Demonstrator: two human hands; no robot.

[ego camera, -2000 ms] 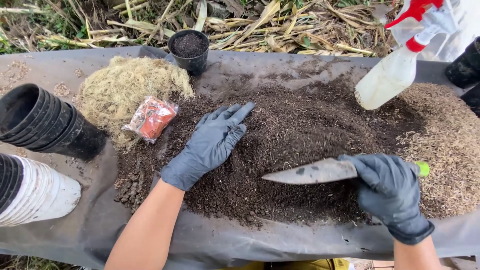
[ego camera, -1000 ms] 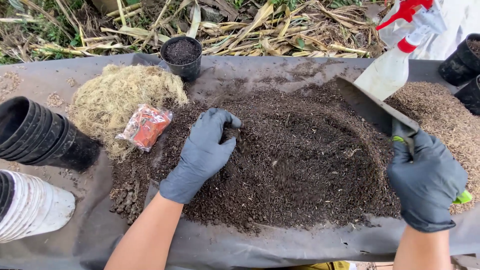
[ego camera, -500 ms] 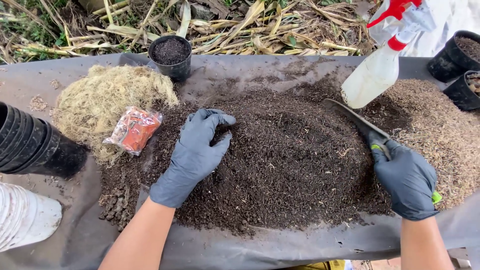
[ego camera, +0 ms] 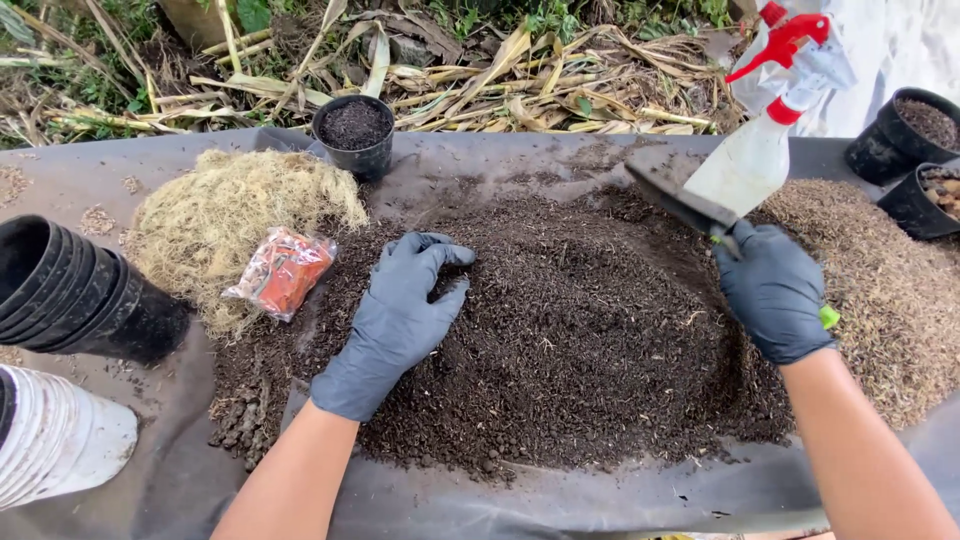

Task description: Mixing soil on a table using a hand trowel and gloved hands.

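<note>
A wide heap of dark potting soil (ego camera: 580, 330) lies on a grey sheet (ego camera: 120, 160). My left hand (ego camera: 400, 315), in a dark glove, rests on the soil's left side with curled fingers digging in. My right hand (ego camera: 775, 290), also gloved, grips a trowel (ego camera: 680, 200) with a green handle end; its blade points up and left over the soil's far right edge. A spray bottle (ego camera: 765, 130) with a red trigger stands just behind the blade.
A small black pot of soil (ego camera: 355, 130) stands at the back. Pale fibre pile (ego camera: 230, 220) and an orange packet (ego camera: 285, 272) lie left. Stacked black pots (ego camera: 80, 290) and white pots (ego camera: 50, 440) lie at far left. Brown husk pile (ego camera: 880, 270) and two black pots (ego camera: 915, 130) sit right.
My right hand swung the trowel from flat across the soil's front up to the far right edge, blade now pointing back-left. My left hand curled its fingers into the soil.
</note>
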